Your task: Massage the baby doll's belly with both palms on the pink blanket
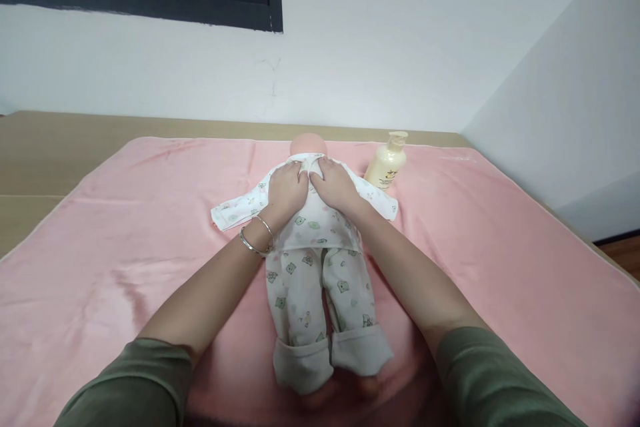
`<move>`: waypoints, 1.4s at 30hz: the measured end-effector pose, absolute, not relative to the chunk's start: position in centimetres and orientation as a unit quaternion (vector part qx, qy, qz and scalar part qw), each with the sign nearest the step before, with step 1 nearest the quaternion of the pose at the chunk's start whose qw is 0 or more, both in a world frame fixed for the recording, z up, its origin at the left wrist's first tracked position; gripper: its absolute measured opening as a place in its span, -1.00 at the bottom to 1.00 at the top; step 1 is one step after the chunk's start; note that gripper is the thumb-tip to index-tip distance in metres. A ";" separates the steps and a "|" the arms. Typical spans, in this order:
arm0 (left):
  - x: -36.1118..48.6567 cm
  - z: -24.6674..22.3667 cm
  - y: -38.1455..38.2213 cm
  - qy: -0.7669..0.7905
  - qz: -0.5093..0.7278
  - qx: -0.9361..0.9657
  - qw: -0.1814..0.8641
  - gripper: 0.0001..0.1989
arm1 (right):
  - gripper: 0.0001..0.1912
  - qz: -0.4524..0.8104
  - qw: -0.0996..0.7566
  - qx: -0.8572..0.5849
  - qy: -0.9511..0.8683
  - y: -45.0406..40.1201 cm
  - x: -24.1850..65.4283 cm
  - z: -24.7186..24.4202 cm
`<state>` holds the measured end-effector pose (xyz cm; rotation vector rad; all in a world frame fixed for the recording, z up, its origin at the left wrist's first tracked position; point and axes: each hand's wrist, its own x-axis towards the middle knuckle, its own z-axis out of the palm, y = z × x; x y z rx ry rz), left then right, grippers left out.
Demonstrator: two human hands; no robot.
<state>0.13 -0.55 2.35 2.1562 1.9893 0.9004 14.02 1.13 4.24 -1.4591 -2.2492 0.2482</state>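
Note:
A baby doll lies stretched out in a white printed top and matching trousers with turned-up cuffs. Its bald head points away from me. Which way its face is turned, I cannot tell. My left hand rests flat on the upper left of the doll's top, a silver bangle at the wrist. On the upper right lies my right hand, also flat. Both thumbs point inward and almost meet near the collar. The sleeves spread out to either side. Both hands look open, pressed against the cloth.
Beneath the doll, a pink sheet covers a wooden surface. A cream pump bottle stands just beyond the right sleeve. White walls rise behind and to the right, with a dark window frame at upper left.

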 end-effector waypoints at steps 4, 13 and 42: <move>0.2 2.4 -0.6 0.646 0.297 0.702 0.035 -0.49 | -0.52 0.084 0.215 -0.533 -0.814 1.1 14.1 4.2; 0.1 2.4 -0.6 0.646 0.300 0.700 0.045 -0.49 | -0.53 0.079 0.226 -0.527 -0.815 0.9 13.9 4.1; 0.1 4.0 -1.3 0.652 0.243 0.717 0.050 -0.63 | -0.54 0.125 0.135 -0.541 -0.821 -1.3 14.1 6.6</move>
